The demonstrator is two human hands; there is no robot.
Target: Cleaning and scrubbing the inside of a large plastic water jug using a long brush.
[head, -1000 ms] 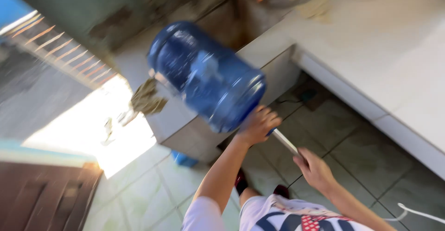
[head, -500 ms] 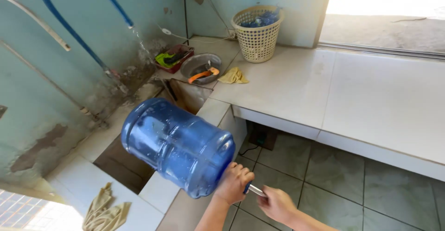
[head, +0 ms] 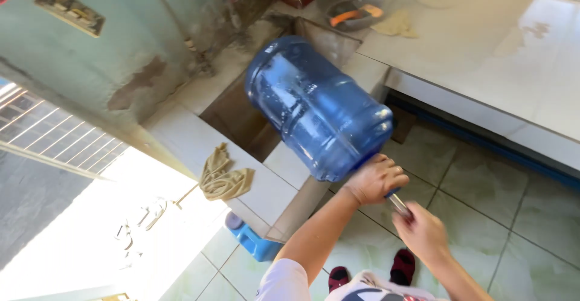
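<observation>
At about five o'clock, nearest the camera, the right hand (head: 425, 233) is closed around the end of a thin metal rod (head: 399, 204), which runs up and left toward the mouth of a big bottle. Just beyond it, the left hand (head: 374, 179) is wrapped tight around the neck of the large blue water bottle (head: 316, 106), fingers curled over the top. The bottle is held off the ground and tipped on its side, its base pointing toward eleven o'clock, over the edge of a tiled ledge (head: 181, 141).

At about eight o'clock, a crumpled tan rag (head: 222, 177) lies on that ledge, well apart from the bottle. Below the ledge, on the floor at seven o'clock, sits a small blue container (head: 254, 242).

Farther off, a pale countertop (head: 483, 53) stretches toward two o'clock. At twelve o'clock on it stands a metal bowl (head: 350, 2) with an orange-handled tool inside, and a yellowish cloth (head: 396, 24) lies just beside it.
</observation>
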